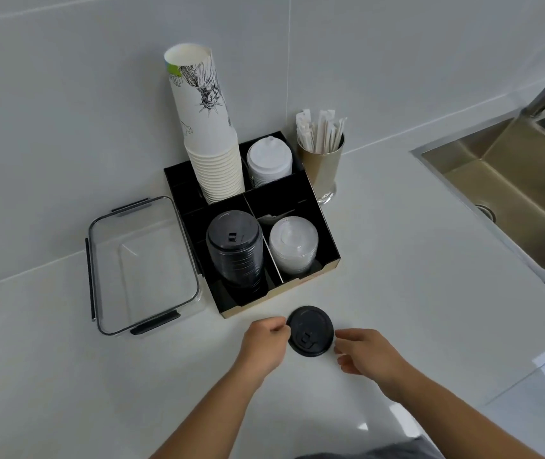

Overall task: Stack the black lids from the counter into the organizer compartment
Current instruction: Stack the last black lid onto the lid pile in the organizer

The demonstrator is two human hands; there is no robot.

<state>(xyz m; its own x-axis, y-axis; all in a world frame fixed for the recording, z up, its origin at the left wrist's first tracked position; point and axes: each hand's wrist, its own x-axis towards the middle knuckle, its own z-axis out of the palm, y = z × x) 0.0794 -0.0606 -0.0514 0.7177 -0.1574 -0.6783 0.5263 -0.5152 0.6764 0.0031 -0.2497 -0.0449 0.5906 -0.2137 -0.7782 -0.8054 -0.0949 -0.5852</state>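
One loose black lid [311, 331] lies flat on the white counter just in front of the black organizer [281, 289]. My left hand [266, 339] has its fingers curled onto the lid's left rim. My right hand [360, 352] hovers at the lid's right side with fingers apart, a small gap from the rim, holding nothing. A tall stack of black lids [234, 250] stands in the organizer's front left compartment.
Clear lids [293, 246] fill the front right compartment, white lids [269, 162] the back right, paper cups [211, 150] the back left. A clear lidded box [142, 260] sits left of the organizer. A gold holder of wrapped sticks [321, 167] and a sink [509, 193] are at right.
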